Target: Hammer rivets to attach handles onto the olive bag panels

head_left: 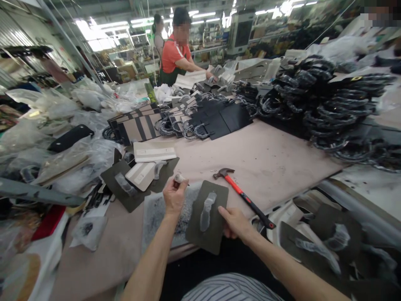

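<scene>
My left hand (174,196) is closed on a small whitish cylindrical piece (179,179), held upright between thumb and fingers; its exact kind is unclear. My right hand (234,222) grips the right edge of a dark olive panel (195,221), thumb on top and fingers underneath. A curved handle (207,212) wrapped in clear plastic lies on the panel's face. The panel is tilted over a worn, pitted grey slab (153,219) and hides its right part. A claw hammer (239,191) with a red and black handle rests on the table just beyond my right hand.
More olive panels (116,184) and beige strips (155,151) lie left of the slab. Striped and black panels (227,117) are stacked farther back, with plastic-wrapped handles (326,113) piled at right. Similar panels (296,238) sit below the table edge. A person in red (171,54) works opposite.
</scene>
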Available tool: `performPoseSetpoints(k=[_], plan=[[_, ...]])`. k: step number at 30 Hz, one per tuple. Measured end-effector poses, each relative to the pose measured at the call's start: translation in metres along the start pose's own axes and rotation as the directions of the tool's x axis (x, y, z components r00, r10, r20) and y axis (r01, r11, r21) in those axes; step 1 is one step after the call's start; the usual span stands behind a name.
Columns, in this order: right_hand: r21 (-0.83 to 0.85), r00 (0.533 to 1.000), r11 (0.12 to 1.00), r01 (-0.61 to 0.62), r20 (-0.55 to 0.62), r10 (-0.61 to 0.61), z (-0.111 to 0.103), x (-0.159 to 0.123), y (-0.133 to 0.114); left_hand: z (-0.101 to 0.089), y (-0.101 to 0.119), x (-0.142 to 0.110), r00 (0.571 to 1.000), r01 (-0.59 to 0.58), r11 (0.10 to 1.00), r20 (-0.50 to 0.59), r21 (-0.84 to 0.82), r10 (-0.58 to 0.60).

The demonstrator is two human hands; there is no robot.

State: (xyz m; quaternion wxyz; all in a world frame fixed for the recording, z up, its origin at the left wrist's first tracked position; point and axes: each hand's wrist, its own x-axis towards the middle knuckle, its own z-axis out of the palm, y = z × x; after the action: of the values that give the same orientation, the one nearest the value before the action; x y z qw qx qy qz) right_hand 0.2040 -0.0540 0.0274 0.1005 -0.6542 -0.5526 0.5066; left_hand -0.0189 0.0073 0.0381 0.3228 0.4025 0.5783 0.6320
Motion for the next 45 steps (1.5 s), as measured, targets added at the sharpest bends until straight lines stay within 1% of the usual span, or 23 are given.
performPoseSetpoints(k=[1, 3, 4, 5, 6, 8, 9, 10, 11, 12, 13, 14, 16, 17, 19, 22, 25, 29, 31, 36, 39, 42, 45], plan=[[-0.153, 0.999, 0.988, 0.023, 0.035, -0.018, -0.004, -0.009, 0.001, -0.005, 0.006, -0.003, 1.000, -0.019, 1.000, 0.021, 0.020, 0.018], [-0.457, 0.991, 0.882, 0.111, -0.013, -0.131, -0.015, -0.023, -0.005, -0.012, 0.012, -0.009, 0.999, -0.021, 0.999, 0.033, 0.039, 0.020], [-0.555, 0.970, 0.815, 0.168, -0.054, -0.236, -0.020, -0.027, -0.010, -0.014, 0.011, -0.012, 1.000, -0.008, 0.999, 0.023, 0.045, 0.007], [-0.612, 0.933, 0.752, 0.243, -0.063, -0.353, -0.024, -0.029, -0.018, -0.016, 0.009, -0.015, 1.000, 0.010, 0.999, 0.008, 0.051, -0.011], [-0.639, 0.883, 0.688, 0.345, -0.028, -0.469, -0.028, -0.028, -0.027, -0.018, 0.006, -0.018, 1.000, 0.031, 0.998, -0.005, 0.060, -0.030], [-0.634, 0.748, 0.517, 0.576, 0.153, -0.646, -0.031, -0.024, -0.046, -0.020, -0.001, -0.023, 0.998, 0.056, 0.996, -0.013, 0.075, -0.055], [-0.620, 0.680, 0.415, 0.666, 0.274, -0.680, -0.031, -0.020, -0.055, -0.021, -0.003, -0.025, 0.998, 0.061, 0.995, -0.010, 0.080, -0.060], [-0.612, 0.630, 0.327, 0.721, 0.381, -0.676, -0.030, -0.017, -0.064, -0.023, -0.004, -0.026, 0.998, 0.062, 0.995, -0.005, 0.079, -0.062], [-0.618, 0.609, 0.263, 0.741, 0.453, -0.651, -0.029, -0.015, -0.071, -0.025, -0.003, -0.027, 0.998, 0.060, 0.996, -0.005, 0.069, -0.060], [-0.641, 0.618, 0.233, 0.731, 0.478, -0.624, -0.028, -0.013, -0.077, -0.026, -0.001, -0.027, 0.998, 0.058, 0.997, -0.012, 0.051, -0.057], [-0.680, 0.655, 0.240, 0.693, 0.454, -0.605, -0.027, -0.013, -0.082, -0.028, 0.003, -0.026, 0.998, 0.055, 0.998, -0.028, 0.027, -0.054], [-0.721, 0.704, 0.281, 0.634, 0.387, -0.595, -0.025, -0.014, -0.086, -0.030, 0.008, -0.025, 0.998, 0.049, 0.999, -0.048, 0.004, -0.049], [-0.753, 0.796, 0.434, 0.495, 0.192, -0.574, -0.022, -0.016, -0.090, -0.032, 0.018, -0.021, 0.996, 0.023, 0.999, -0.085, -0.025, -0.025], [-0.738, 0.827, 0.516, 0.435, 0.100, -0.554, -0.019, -0.017, -0.090, -0.032, 0.023, -0.019, 0.995, 0.007, 1.000, -0.095, -0.029, -0.009], [-0.674, 0.861, 0.644, 0.362, -0.024, -0.508, -0.012, -0.016, -0.087, -0.029, 0.026, -0.016, 0.996, -0.019, 0.999, -0.083, -0.036, 0.016], [-0.578, 0.889, 0.750, 0.321, -0.090, -0.450, 0.005, -0.008, -0.074, -0.016, 0.018, -0.012, 1.000, -0.018, 0.998, -0.021, -0.057, 0.016], [-0.515, 0.881, 0.789, 0.335, -0.125, -0.456, 0.022, 0.001, -0.059, 0.003, 0.001, -0.009, 0.998, 0.039, 0.996, 0.061, -0.081, -0.034], [-0.515, 0.845, 0.751, 0.412, -0.093, -0.527, 0.032, 0.001, -0.049, 0.026, -0.019, -0.005, 0.972, 0.154, 0.980, 0.197, -0.124, -0.128], [-0.532, 0.842, 0.739, 0.413, -0.086, -0.532, 0.032, -0.001, -0.048, 0.033, -0.026, -0.004, 0.957, 0.180, 0.976, 0.251, -0.123, -0.145], [-0.534, 0.852, 0.721, 0.441, -0.003, -0.523, 0.024, -0.001, -0.052, 0.032, -0.036, -0.011, 0.925, 0.170, 0.984, 0.352, -0.052, -0.141], [-0.447, 0.841, 0.748, 0.491, 0.020, -0.540, 0.017, -0.002, -0.047, 0.027, -0.038, -0.014, 0.918, 0.139, 0.990, 0.375, -0.011, -0.124], [-0.297, 0.809, 0.787, 0.541, -0.072, -0.583, 0.008, -0.002, -0.034, 0.025, -0.038, -0.014, 0.906, 0.139, 0.990, 0.403, 0.010, -0.131], [-0.299, 0.763, 0.810, 0.504, -0.285, -0.580, -0.009, 0.004, -0.013, 0.026, -0.038, -0.013, 0.907, 0.139, 0.990, 0.399, 0.019, -0.135]])
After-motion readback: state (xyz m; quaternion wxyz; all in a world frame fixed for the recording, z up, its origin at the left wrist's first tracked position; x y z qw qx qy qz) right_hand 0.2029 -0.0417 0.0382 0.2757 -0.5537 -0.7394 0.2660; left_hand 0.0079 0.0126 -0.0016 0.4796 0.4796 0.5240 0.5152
